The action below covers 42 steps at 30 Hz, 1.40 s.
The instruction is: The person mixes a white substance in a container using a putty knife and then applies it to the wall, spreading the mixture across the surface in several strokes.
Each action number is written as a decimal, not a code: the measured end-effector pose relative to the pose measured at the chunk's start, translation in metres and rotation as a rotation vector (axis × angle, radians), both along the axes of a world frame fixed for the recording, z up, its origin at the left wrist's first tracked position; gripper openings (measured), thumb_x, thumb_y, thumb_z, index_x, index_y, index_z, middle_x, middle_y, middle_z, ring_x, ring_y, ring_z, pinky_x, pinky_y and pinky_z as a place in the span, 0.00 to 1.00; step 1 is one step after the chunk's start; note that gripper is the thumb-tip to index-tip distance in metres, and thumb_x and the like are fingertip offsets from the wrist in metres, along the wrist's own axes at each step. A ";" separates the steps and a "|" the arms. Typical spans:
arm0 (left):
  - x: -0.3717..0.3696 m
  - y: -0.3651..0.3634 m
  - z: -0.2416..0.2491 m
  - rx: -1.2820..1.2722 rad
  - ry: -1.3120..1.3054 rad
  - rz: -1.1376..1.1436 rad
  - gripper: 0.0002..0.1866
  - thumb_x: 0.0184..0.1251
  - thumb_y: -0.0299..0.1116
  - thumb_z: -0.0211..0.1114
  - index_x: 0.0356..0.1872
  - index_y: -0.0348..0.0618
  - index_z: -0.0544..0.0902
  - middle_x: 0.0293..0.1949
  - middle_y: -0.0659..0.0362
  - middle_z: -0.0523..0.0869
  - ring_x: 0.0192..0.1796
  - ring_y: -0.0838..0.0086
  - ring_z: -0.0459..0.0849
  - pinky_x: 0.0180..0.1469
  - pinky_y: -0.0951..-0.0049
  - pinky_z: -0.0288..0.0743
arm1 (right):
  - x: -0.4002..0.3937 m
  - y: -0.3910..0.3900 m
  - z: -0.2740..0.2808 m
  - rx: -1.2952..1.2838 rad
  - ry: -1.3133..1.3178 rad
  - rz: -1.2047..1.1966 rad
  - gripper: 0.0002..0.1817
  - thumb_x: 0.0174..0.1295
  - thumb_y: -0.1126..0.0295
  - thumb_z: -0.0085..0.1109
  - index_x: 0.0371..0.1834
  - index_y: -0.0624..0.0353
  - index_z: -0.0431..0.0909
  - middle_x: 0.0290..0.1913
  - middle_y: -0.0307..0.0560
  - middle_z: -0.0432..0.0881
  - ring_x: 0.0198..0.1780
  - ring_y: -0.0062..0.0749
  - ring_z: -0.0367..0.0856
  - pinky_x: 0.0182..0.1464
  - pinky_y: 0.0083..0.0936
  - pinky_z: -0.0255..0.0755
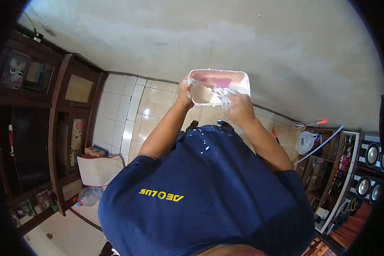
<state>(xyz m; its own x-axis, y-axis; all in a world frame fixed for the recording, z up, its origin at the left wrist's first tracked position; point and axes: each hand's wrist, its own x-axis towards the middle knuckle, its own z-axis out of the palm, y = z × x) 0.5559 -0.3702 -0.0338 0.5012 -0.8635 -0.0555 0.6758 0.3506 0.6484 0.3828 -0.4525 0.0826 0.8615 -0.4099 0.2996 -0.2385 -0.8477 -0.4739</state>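
A rectangular plastic tub is held up in front of the wall, its inside stained pink and smeared with white paste. My left hand grips the tub's left side, with white paste on the fingers. Over the tub's right front part, my right hand is closed, its fingers coated in white paste. A paste-covered tip points left from that hand into the tub; its kind is hidden by the paste and fingers.
The plastered wall rises ahead above a tiled floor. Dark wooden cabinets stand at the left, near a clear plastic bottle. To the right are a shelf, a plastic bag and speakers.
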 end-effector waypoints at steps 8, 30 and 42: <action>-0.010 0.005 0.012 0.060 0.098 -0.024 0.20 0.63 0.41 0.50 0.50 0.39 0.75 0.45 0.54 0.80 0.45 0.67 0.81 0.47 0.66 0.78 | -0.022 -0.012 0.031 -0.020 -0.163 0.133 0.08 0.45 0.74 0.57 0.30 0.64 0.79 0.30 0.55 0.81 0.32 0.49 0.79 0.35 0.38 0.74; -0.029 0.016 0.020 -0.001 0.062 -0.048 0.20 0.60 0.40 0.54 0.50 0.39 0.74 0.45 0.54 0.79 0.45 0.67 0.81 0.47 0.66 0.77 | -0.021 0.011 0.022 -0.180 -0.007 0.133 0.07 0.44 0.71 0.57 0.26 0.60 0.79 0.25 0.54 0.79 0.26 0.48 0.79 0.30 0.40 0.73; -0.096 -0.019 0.030 0.003 0.100 -0.025 0.18 0.62 0.38 0.52 0.50 0.39 0.74 0.45 0.55 0.79 0.46 0.68 0.80 0.48 0.68 0.76 | -0.097 -0.032 0.057 -0.242 -0.016 0.061 0.14 0.44 0.71 0.56 0.37 0.56 0.80 0.28 0.50 0.81 0.29 0.44 0.80 0.33 0.38 0.75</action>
<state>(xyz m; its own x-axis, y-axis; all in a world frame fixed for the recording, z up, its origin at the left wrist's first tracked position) 0.4597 -0.3888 -0.0040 0.4716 -0.8753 -0.1065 0.7454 0.3313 0.5784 0.2857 -0.4849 0.1392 0.8769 -0.2715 0.3967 -0.1770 -0.9496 -0.2587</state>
